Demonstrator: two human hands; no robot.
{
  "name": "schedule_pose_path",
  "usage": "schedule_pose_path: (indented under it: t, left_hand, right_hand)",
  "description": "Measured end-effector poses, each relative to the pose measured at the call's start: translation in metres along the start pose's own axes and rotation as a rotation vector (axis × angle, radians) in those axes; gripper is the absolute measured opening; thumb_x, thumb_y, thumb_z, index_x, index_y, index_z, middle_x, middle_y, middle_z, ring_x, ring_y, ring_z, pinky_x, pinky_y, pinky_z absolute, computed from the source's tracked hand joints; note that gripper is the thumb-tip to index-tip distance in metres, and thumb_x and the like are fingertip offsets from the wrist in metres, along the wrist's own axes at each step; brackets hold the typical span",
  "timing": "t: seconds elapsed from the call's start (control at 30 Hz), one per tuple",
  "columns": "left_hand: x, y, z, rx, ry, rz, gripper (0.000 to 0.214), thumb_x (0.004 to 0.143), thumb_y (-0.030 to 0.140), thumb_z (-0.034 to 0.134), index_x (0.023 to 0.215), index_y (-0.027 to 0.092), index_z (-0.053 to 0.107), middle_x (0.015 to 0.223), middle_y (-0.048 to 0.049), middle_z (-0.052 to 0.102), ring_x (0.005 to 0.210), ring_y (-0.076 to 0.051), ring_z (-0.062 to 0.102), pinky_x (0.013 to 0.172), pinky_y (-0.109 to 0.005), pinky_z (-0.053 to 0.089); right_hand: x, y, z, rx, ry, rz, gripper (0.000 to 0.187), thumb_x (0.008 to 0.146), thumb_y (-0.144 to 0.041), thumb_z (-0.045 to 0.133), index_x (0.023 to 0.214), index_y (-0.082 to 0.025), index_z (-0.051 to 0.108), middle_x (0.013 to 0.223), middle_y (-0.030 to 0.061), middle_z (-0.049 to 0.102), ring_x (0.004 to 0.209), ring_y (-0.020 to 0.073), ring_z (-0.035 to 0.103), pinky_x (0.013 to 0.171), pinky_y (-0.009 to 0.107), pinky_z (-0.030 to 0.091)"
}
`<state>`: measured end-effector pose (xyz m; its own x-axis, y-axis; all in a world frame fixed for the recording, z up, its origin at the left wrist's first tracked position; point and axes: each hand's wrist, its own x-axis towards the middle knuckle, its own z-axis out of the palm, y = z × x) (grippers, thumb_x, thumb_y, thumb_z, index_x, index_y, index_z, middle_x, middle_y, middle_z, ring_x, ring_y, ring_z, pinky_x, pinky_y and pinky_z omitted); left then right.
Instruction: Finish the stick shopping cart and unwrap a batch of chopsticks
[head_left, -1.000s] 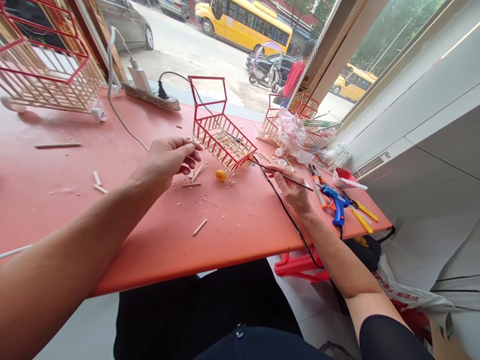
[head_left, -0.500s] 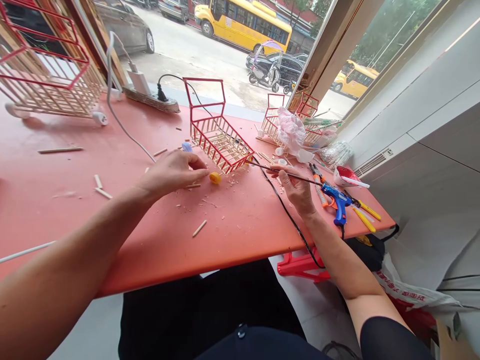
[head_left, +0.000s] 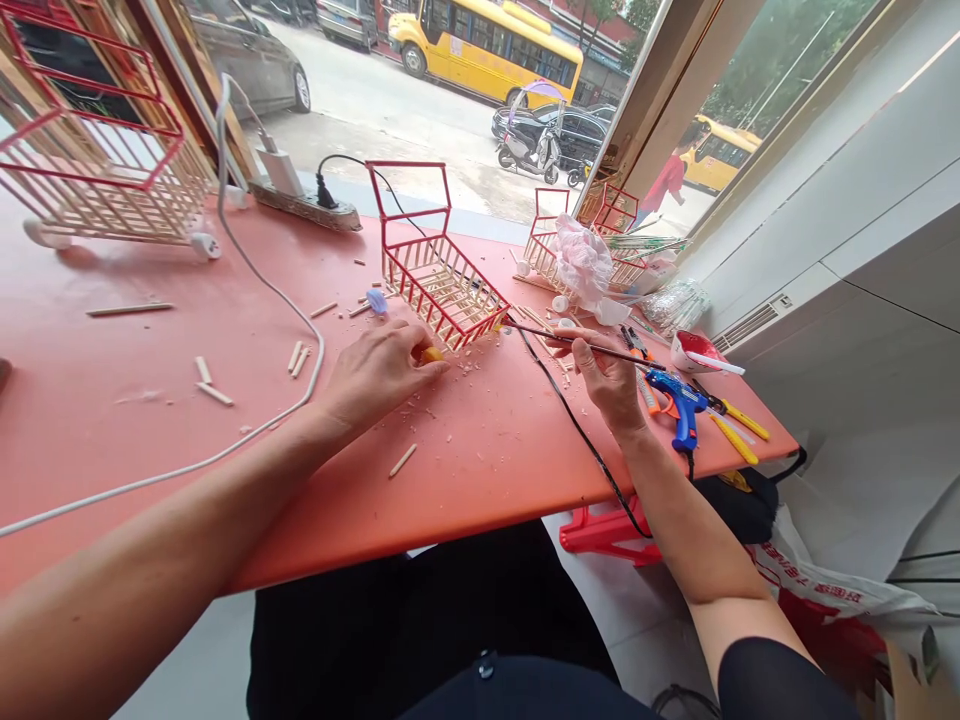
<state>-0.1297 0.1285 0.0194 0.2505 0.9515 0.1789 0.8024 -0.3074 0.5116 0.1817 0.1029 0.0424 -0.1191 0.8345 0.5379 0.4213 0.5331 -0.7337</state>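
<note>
Well, at the far left stands a large cart of pale wooden sticks with red-edged rails and white round wheels (head_left: 150,195). To its right, a thin white cable (head_left: 319,360) curves over the salmon-pink tabletop (head_left: 480,470), with short cut pieces of pale wooden stick (head_left: 214,394) on its left.

Left hand (head_left: 384,368): low over the table, thumb and forefinger brought together on a small round yellow cap (head_left: 432,355), which shows between them, partly covered. A pale lavender cap (head_left: 376,301) lies just beyond the hand.

Centre: a smaller red-edged basket cart of pale sticks (head_left: 442,285), its tall handle frame at the far left end. Neither hand grasps it; the left is just beside its near side.

Right hand (head_left: 611,380): fingers closed in a pen-like hold round a slim dark rod (head_left: 536,330). The rod's tip is at the basket cart's right corner; contact, cannot tell.

Farther right: a crumpled pale plastic bag (head_left: 581,255), then a blue glue gun (head_left: 684,405), a red-and-white cup (head_left: 684,352) and yellow-handled pliers (head_left: 742,420) near the right edge.
</note>
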Motion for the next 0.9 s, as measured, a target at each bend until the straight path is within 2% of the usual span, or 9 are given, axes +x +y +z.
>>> schedule_pose_path:
  t: [0.2,0.33,0.63,0.77,0.9]
  left_hand:
    - [0.002,0.0,-0.005,-0.012,0.008,-0.034,0.024,0.084,0.044,0.062,0.088,0.023,0.074,0.097,-0.0061,0.079,0.09,-0.026,0.068,0.088,-0.036,0.051]
    - [0.005,0.0,-0.013,0.003,-0.021,-0.043,0.024,0.08,0.041,0.062,0.086,0.023,0.076,0.091,-0.0058,0.079,0.088,-0.027,0.072,0.092,-0.037,0.054]
    - [0.005,0.0,-0.035,0.02,0.0,-0.149,0.031,0.082,0.042,0.061,0.098,0.021,0.077,0.098,-0.0102,0.082,0.096,-0.031,0.076,0.096,-0.04,0.054]
    - [0.003,0.004,-0.045,0.0,-0.017,-0.195,0.037,0.083,0.039,0.058,0.107,0.018,0.076,0.101,-0.0106,0.083,0.092,-0.028,0.075,0.094,-0.038,0.054]
    - [0.002,0.0,-0.047,0.041,-0.018,-0.18,0.039,0.083,0.036,0.056,0.11,0.017,0.076,0.107,-0.0115,0.084,0.092,-0.029,0.075,0.094,-0.038,0.054]
  right_hand:
    - [-0.002,-0.002,-0.012,0.025,0.112,-0.009,0.043,0.106,-0.061,0.062,0.108,-0.024,0.083,0.099,0.0079,0.086,0.082,0.0209,0.079,0.064,0.033,0.055]
    - [-0.002,-0.001,-0.015,0.036,0.158,-0.006,0.04,0.107,-0.057,0.061,0.105,-0.024,0.083,0.094,0.0064,0.085,0.078,0.0194,0.076,0.061,0.032,0.048]
    - [0.0,0.002,-0.016,0.04,0.197,0.014,0.045,0.106,-0.062,0.059,0.104,-0.024,0.082,0.096,0.0062,0.086,0.077,0.0185,0.074,0.063,0.032,0.048]
    - [0.001,0.004,-0.018,0.065,0.218,0.019,0.044,0.105,-0.063,0.06,0.103,-0.024,0.081,0.095,0.0061,0.086,0.076,0.0187,0.074,0.063,0.033,0.047]
    - [0.0,0.003,-0.02,0.08,0.246,0.029,0.044,0.105,-0.064,0.06,0.102,-0.025,0.081,0.093,0.0057,0.085,0.077,0.0202,0.074,0.063,0.034,0.049]
